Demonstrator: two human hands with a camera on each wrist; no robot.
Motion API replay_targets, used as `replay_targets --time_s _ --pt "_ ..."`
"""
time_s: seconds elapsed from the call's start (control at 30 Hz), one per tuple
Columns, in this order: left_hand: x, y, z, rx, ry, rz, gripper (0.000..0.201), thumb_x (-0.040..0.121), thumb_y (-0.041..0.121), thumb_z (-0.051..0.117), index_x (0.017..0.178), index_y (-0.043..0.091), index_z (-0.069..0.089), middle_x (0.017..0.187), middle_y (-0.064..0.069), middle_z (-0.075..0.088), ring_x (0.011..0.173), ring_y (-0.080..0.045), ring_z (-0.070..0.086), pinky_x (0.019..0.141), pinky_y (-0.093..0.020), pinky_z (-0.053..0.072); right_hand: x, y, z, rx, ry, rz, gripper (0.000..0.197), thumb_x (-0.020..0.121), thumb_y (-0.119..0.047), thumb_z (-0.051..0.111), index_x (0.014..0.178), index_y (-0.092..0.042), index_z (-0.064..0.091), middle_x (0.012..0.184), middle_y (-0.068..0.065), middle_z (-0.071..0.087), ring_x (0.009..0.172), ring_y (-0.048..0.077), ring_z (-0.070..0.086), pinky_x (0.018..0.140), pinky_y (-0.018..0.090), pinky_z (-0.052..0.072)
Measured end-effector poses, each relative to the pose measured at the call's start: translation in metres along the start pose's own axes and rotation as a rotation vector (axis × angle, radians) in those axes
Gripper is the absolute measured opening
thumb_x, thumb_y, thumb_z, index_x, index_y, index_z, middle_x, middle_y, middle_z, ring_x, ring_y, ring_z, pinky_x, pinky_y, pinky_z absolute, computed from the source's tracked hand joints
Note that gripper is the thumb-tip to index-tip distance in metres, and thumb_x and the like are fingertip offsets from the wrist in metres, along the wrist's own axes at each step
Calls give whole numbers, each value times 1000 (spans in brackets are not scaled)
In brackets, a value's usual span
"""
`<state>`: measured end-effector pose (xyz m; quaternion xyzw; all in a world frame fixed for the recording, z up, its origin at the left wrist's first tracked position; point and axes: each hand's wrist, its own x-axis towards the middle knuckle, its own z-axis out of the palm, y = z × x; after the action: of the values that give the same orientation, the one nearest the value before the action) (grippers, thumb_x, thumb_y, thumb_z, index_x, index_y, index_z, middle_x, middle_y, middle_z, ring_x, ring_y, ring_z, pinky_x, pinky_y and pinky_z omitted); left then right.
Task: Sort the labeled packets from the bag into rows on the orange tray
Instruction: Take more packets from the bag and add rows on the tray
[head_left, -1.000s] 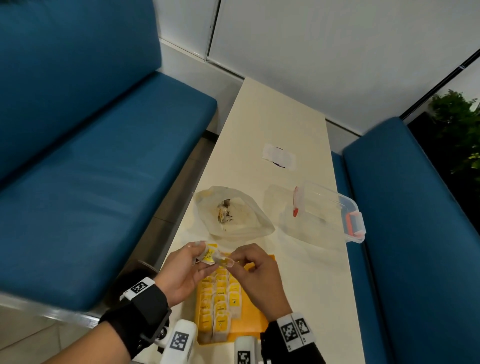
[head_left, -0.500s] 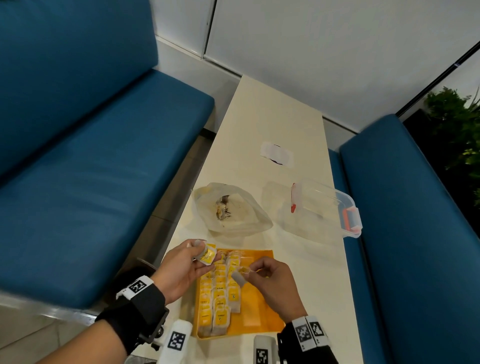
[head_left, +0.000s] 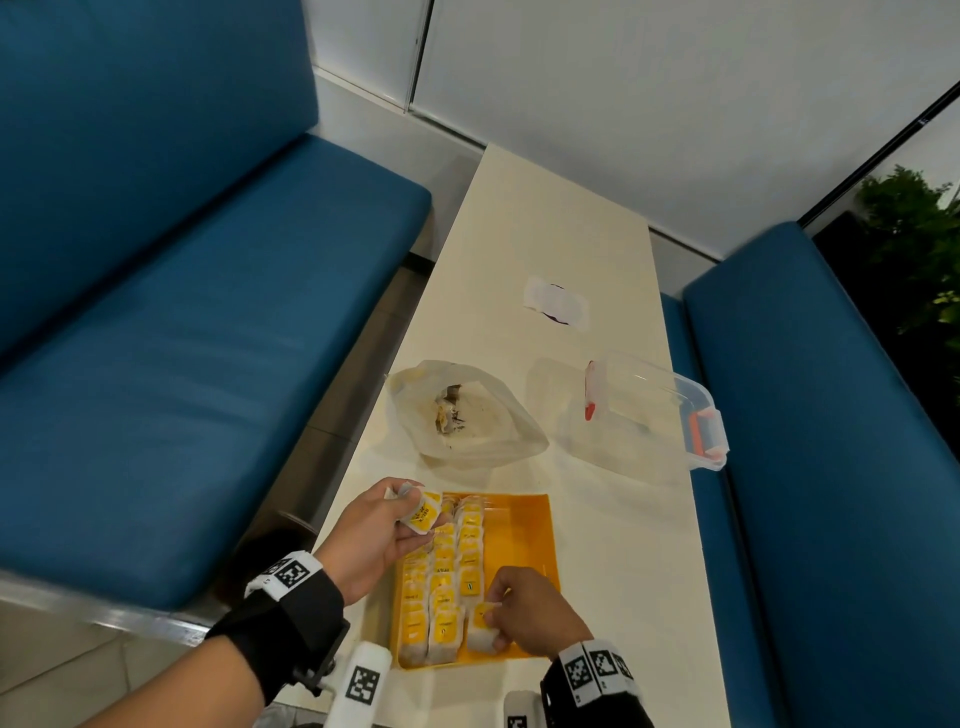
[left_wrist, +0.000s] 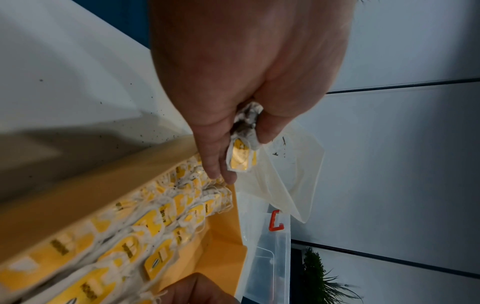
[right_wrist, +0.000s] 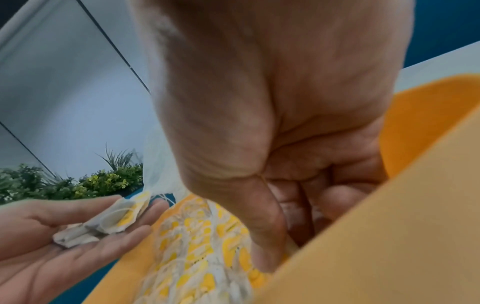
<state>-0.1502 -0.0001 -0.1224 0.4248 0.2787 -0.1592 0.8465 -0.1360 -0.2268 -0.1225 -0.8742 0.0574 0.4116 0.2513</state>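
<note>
An orange tray (head_left: 524, 540) lies at the table's near end with rows of yellow-labeled packets (head_left: 447, 577) filling its left half. My left hand (head_left: 395, 514) hovers over the tray's far left corner and holds a small bunch of packets (head_left: 423, 512) between thumb and fingers; the same packets (left_wrist: 241, 154) show in the left wrist view. My right hand (head_left: 498, 618) is low in the tray's near part, pinching one packet (head_left: 483, 626) down at the near end of the third row. A translucent bag (head_left: 467, 415) lies just beyond the tray.
A clear plastic box (head_left: 649, 410) with orange-red latches lies on its side right of the bag. A white paper slip (head_left: 557, 302) lies farther up the cream table (head_left: 623, 545). Blue bench seats (head_left: 182, 364) flank the table on both sides.
My right hand took one packet from the left hand's bunch and carried it down toward me into the tray. My left hand stayed over the tray's far left corner.
</note>
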Motion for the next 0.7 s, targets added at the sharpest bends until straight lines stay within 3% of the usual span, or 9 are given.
replay_targets --time_s 0.07,0.27,0.47,0.7 --pt "1 -1 0 13 7 -1 22 105 15 53 123 3 59 108 -17 77 103 -28 75 99 -47 55 4 2 5 0 18 -4 15 88 -7 63 86 -21 56 98 7 68 55 12 67 54 23 51" --pt "1 -1 1 31 6 2 22 105 16 54 122 4 59 109 -17 76 103 -28 75 96 -47 56 9 1 19 13 113 -57 16 85 -9 66 81 -21 56 65 -5 60 54 13 65 58 31 53" --pt "1 -1 0 38 7 -2 20 105 17 54 120 6 61 110 -18 76 103 -27 75 95 -47 57 13 2 23 32 204 -89 14 87 -11 67 84 -19 57 70 -5 62 59 14 68 57 29 53" --pt "2 -1 -1 26 4 -22 21 104 18 55 121 6 61 114 -21 73 104 -30 74 98 -50 56 15 -4 25 57 256 -54 17 82 -16 70 81 -23 54 81 2 69 72 21 71 65 39 57"
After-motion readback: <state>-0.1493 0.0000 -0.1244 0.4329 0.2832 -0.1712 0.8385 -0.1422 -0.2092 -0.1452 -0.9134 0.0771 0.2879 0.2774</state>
